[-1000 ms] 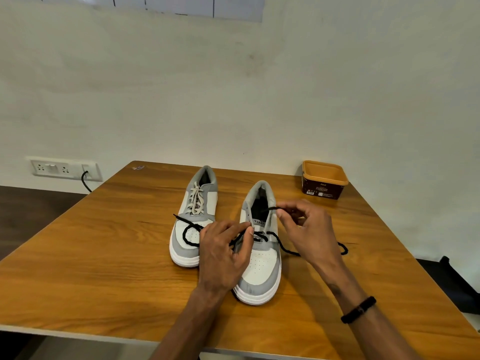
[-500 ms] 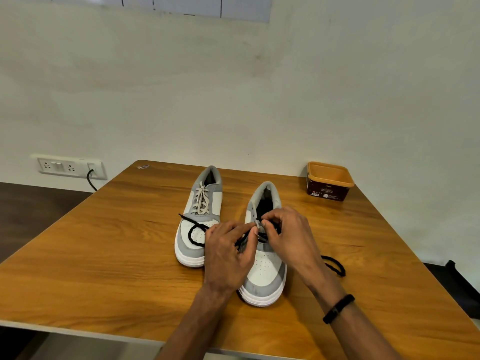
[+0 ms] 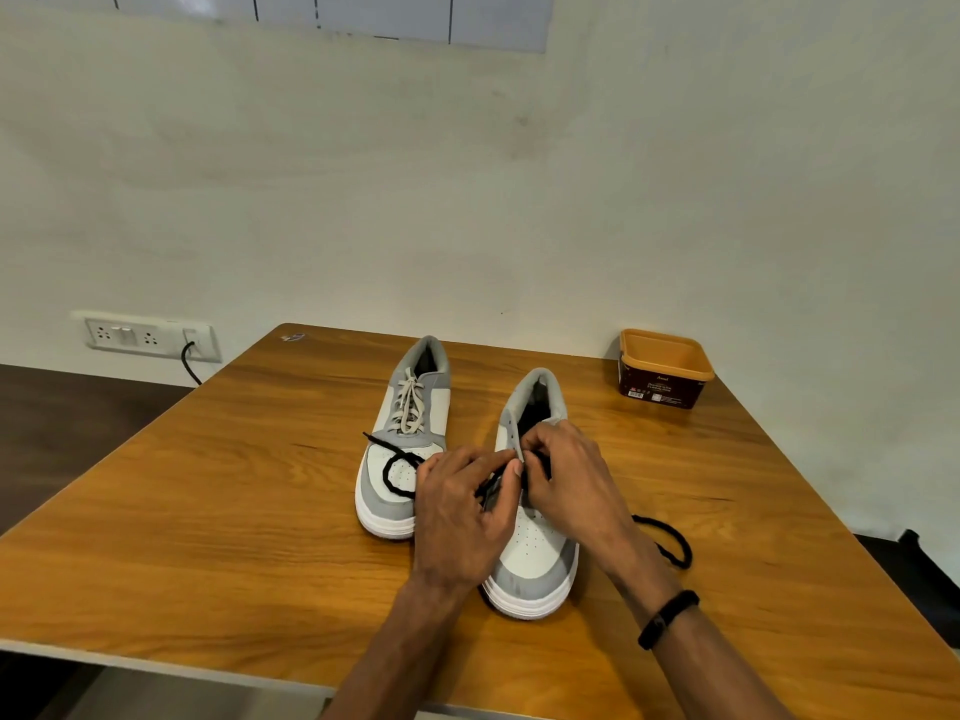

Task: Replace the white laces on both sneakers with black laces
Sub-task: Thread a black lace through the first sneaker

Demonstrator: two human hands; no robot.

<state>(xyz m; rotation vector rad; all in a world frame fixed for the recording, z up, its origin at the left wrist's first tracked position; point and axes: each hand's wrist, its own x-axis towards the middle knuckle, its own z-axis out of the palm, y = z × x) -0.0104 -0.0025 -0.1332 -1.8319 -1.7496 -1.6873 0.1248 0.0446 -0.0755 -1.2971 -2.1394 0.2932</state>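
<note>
1. A white wall socket panel (image 3: pixel 148 336) sat on the wall at far left, with a black cable (image 3: pixel 190 362) plugged into it.
2. The wooden table (image 3: pixel 208 511) carried two grey-and-white sneakers side by side, toes toward the person.
3. The left grey-and-white sneaker (image 3: pixel 402 439) still wore its white lace (image 3: pixel 409 401); a loop of the black lace (image 3: pixel 396 472) lay across its toe.
4. The left hand (image 3: pixel 462 517) had its grip curled, thumb and fingers pinching the black lace at the eyelets of the right grey-and-white sneaker (image 3: pixel 535 553).
5. The right hand (image 3: pixel 571 475) met it over the same sneaker's tongue, its fingertips pinched together on the lace; exactly which eyelet could not be told.
6. The lace's other end trailed on the table just right of that sneaker, behind the right wrist, which bore a black wristband (image 3: pixel 668 618).
7. An orange-rimmed brown plastic tub (image 3: pixel 665 368) stood at the table's far right corner, well apart from the shoes.
</note>
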